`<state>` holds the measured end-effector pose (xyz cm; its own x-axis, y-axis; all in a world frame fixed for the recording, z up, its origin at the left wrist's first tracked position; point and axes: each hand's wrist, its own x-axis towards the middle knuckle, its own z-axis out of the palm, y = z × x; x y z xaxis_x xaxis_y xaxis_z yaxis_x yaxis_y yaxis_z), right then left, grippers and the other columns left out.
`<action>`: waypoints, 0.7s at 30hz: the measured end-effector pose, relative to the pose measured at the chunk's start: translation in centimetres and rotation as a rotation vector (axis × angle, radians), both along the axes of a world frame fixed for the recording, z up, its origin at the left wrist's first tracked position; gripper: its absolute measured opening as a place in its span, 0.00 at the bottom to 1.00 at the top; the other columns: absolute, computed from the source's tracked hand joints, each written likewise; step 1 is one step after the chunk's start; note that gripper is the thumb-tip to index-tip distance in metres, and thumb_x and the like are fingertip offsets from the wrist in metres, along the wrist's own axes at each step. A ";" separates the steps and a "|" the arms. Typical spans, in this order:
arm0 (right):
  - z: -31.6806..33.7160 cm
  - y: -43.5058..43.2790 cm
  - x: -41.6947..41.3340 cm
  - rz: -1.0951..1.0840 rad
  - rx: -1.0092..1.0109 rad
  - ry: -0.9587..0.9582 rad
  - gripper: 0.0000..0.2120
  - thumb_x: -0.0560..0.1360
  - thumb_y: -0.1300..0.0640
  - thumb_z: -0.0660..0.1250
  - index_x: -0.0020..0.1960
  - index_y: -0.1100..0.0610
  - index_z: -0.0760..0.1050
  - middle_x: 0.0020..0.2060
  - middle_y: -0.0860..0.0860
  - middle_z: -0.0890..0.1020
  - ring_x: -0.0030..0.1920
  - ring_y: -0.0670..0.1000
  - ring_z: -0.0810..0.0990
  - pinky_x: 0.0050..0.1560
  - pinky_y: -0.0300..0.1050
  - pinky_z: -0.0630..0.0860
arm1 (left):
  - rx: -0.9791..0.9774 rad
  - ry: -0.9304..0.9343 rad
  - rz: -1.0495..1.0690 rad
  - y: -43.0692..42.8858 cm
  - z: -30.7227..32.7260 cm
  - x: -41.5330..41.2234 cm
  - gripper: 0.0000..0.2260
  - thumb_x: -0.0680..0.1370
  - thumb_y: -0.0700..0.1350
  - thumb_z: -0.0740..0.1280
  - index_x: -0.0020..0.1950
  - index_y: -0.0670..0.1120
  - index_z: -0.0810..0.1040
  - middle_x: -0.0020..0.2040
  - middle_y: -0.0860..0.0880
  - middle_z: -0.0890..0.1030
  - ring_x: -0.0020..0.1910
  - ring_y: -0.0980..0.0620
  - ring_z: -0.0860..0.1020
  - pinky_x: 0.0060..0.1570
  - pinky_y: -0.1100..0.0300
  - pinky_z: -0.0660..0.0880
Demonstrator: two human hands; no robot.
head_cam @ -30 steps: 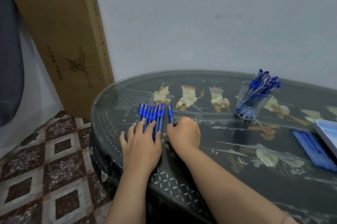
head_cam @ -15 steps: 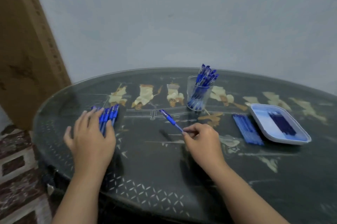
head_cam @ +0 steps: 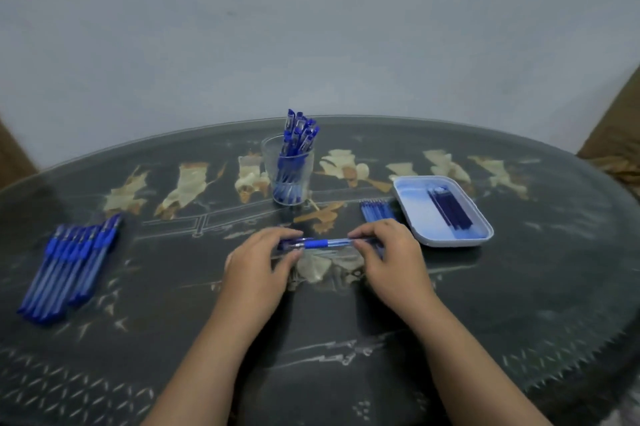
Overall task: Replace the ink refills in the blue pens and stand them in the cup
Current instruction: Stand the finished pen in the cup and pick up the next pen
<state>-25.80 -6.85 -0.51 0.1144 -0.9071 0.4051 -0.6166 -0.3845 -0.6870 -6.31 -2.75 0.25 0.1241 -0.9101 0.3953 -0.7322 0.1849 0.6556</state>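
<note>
I hold one blue pen (head_cam: 323, 243) level above the middle of the dark table (head_cam: 519, 304). My left hand (head_cam: 258, 268) grips its capped end and my right hand (head_cam: 393, 257) grips the clear barrel end. A row of several blue pens (head_cam: 71, 264) lies on the table at the left. A clear cup (head_cam: 289, 172) behind my hands holds several blue pens standing upright. A bundle of blue refills (head_cam: 377, 210) lies just beyond my right hand. A white tray (head_cam: 419, 214) to the right holds several dark refills (head_cam: 450, 207).
The table is oval, glass-topped, with pale inlaid figures, and its far edge meets a plain grey wall. Brown cardboard shows at the far left edge and a brown object at the far right edge.
My right hand carried one pen from the left row to the table's middle. My left hand left the row and took hold of the pen's other end. The view swung right.
</note>
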 end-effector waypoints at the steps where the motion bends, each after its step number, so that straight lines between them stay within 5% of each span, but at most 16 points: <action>1: -0.2 -0.2 -0.4 0.008 -0.011 -0.006 0.07 0.74 0.65 0.69 0.46 0.54 0.80 0.43 0.48 0.79 0.48 0.49 0.75 0.50 0.35 0.67 | 0.006 0.018 -0.005 -0.3 -0.2 -0.2 0.12 0.72 0.41 0.74 0.52 0.55 0.83 0.47 0.63 0.80 0.47 0.66 0.76 0.55 0.67 0.71; 4: -0.8 -0.4 -0.9 0.025 -0.031 -0.007 0.07 0.74 0.62 0.68 0.49 0.51 0.80 0.43 0.42 0.79 0.48 0.49 0.73 0.50 0.34 0.66 | 0.021 0.033 -0.036 -1.1 -0.6 -0.7 0.12 0.71 0.39 0.75 0.48 0.55 0.84 0.44 0.66 0.80 0.47 0.68 0.77 0.50 0.78 0.67; 8: -1.5 -0.4 -0.3 0.018 -0.159 0.078 0.11 0.74 0.44 0.65 0.53 0.41 0.81 0.42 0.38 0.79 0.47 0.52 0.69 0.54 0.36 0.62 | -0.011 0.069 -0.091 -1.4 -0.9 -1.1 0.12 0.71 0.38 0.75 0.50 0.52 0.84 0.46 0.63 0.82 0.49 0.69 0.77 0.50 0.79 0.66; 12: -1.6 -0.6 -0.1 0.012 -0.249 0.060 0.10 0.75 0.43 0.64 0.53 0.39 0.82 0.38 0.40 0.76 0.45 0.52 0.65 0.50 0.42 0.68 | -0.005 0.161 -0.097 -1.4 -0.7 -1.1 0.13 0.71 0.37 0.75 0.49 0.53 0.84 0.46 0.62 0.83 0.50 0.67 0.79 0.50 0.78 0.68; 21: -1.7 -1.0 0.5 0.034 -0.229 -0.014 0.11 0.72 0.39 0.65 0.51 0.38 0.82 0.36 0.40 0.76 0.47 0.50 0.65 0.51 0.38 0.66 | -0.081 0.141 -0.122 -1.1 -0.5 -0.8 0.11 0.71 0.36 0.74 0.49 0.50 0.84 0.47 0.60 0.83 0.50 0.66 0.79 0.50 0.77 0.69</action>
